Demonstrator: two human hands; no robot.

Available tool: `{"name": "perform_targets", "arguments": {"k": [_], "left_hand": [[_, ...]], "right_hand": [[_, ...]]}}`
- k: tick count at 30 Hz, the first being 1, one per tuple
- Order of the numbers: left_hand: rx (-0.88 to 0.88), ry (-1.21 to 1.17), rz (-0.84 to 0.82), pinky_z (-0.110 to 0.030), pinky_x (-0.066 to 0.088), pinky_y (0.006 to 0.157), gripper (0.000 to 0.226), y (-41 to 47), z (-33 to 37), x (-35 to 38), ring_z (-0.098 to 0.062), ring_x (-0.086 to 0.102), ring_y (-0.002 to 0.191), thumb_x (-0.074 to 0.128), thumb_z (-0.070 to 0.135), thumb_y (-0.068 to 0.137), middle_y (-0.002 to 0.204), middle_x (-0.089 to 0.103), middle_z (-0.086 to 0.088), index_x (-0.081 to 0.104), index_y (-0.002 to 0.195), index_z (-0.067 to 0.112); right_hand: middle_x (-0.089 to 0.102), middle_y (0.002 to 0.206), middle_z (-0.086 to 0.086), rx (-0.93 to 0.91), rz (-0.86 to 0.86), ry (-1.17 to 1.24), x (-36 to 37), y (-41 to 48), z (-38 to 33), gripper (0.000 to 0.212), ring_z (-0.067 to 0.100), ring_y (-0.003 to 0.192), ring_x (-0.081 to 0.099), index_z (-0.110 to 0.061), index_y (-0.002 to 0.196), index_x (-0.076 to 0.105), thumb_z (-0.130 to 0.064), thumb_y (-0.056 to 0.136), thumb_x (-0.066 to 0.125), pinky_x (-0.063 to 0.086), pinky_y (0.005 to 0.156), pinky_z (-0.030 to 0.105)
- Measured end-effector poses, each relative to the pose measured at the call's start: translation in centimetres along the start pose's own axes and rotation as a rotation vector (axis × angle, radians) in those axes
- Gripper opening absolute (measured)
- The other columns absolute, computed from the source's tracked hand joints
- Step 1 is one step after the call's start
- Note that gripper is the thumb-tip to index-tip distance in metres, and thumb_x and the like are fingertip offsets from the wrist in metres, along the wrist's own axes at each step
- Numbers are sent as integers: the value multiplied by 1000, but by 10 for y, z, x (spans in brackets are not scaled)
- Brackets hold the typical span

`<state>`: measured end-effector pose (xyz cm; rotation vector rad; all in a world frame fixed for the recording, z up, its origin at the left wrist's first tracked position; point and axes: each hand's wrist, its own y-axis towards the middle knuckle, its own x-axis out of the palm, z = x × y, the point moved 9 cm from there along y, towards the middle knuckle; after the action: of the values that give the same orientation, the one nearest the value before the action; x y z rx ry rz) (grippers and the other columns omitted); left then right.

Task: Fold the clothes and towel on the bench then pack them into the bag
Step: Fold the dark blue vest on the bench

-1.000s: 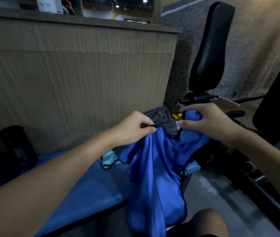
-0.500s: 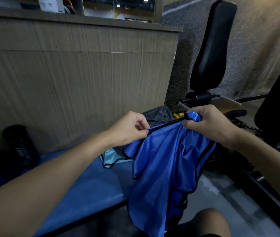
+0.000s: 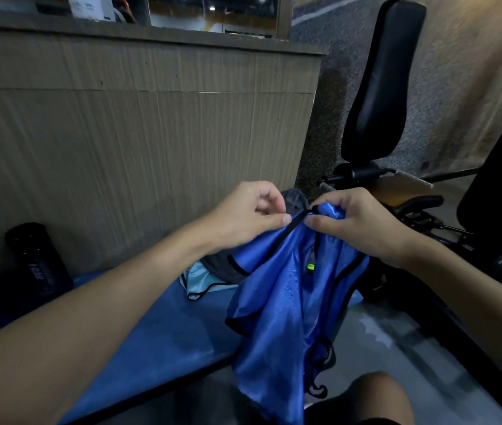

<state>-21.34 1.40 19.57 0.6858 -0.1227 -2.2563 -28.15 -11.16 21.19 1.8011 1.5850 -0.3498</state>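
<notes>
Both hands hold a blue vest [image 3: 277, 305] up over the near right end of the desk [image 3: 157, 326]. The left hand [image 3: 245, 214] and right hand [image 3: 357, 223] each have fingers pinched shut on its black-trimmed top edge. To fold cleanly, match the shoulders, let it hang straight, then lay it flat beside the grey cloth [image 3: 294, 199].

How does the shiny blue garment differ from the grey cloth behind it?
The blue garment is held up by both hands, left hand and right hand, and hangs past the bench edge; the grey cloth lies bunched on the bench, untouched. The blue garment is glossy with black trim; the grey cloth looks dull. Neither is folded yet.
</notes>
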Motion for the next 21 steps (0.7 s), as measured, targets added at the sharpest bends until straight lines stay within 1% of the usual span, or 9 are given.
{"name": "perform_targets", "arguments": {"k": [3,5,7,10,13,15,18,19,21], "left_hand": [[-16,20,-107,-25,55,81,16,-7,-14,5,-6,62,79,74,3,85,95,68,-14,63,97,6],[-21,25,-115,-31,55,86,21,-10,-19,6,-10,63,84,79,12,81,101,68,-16,65,97,9],[-21,21,-118,-30,54,87,28,-12,-19,11,-13,63,89,83,17,78,105,68,-16,65,99,10],[2,77,-126,-19,51,72,26,-11,-19,19,-7,60,79,84,12,76,91,67,-9,64,93,10],[9,137,-13,-17,46,61,16,-6,-24,8,-3,56,63,79,7,81,74,64,2,65,80,13],[15,132,66,-14,44,60,14,-4,-23,-4,3,54,58,74,5,86,70,63,5,67,79,14],[64,111,134,-18,50,69,13,0,-12,-19,1,60,67,65,1,92,78,69,0,72,85,10],[78,119,143,-22,52,75,14,1,-7,-21,-2,64,73,63,1,94,83,72,-2,73,88,8],[103,139,154,-27,55,83,15,3,3,-22,-10,70,85,59,4,97,91,75,-4,74,97,5]], "right_hand": [[64,82,28,17,73,38,-12,1,6,23,22,69,59,6,86,63,-16,90,69,50,64,39],[59,73,21,13,90,64,-15,0,7,28,20,66,54,8,84,59,-17,90,70,45,63,34],[58,70,12,12,91,100,-16,0,8,26,18,65,53,8,82,59,-16,90,70,45,61,30],[60,70,8,29,112,130,-16,0,9,22,16,65,56,4,80,61,-14,90,69,47,60,28],[56,67,6,53,122,107,-20,-1,13,25,16,63,54,1,75,58,-15,90,70,45,59,28],[55,65,3,85,140,62,-25,-2,19,26,14,62,53,-4,70,57,-15,90,70,43,56,24],[65,77,-5,118,172,-151,-34,-2,24,6,6,69,59,-11,86,69,-15,87,73,43,63,10],[67,86,-8,124,161,-218,-34,-2,24,11,1,74,60,-15,95,70,-16,85,75,41,66,3],[68,101,-11,118,111,-178,-26,-1,20,25,-3,88,62,-20,103,70,-26,81,79,41,76,1]]}}
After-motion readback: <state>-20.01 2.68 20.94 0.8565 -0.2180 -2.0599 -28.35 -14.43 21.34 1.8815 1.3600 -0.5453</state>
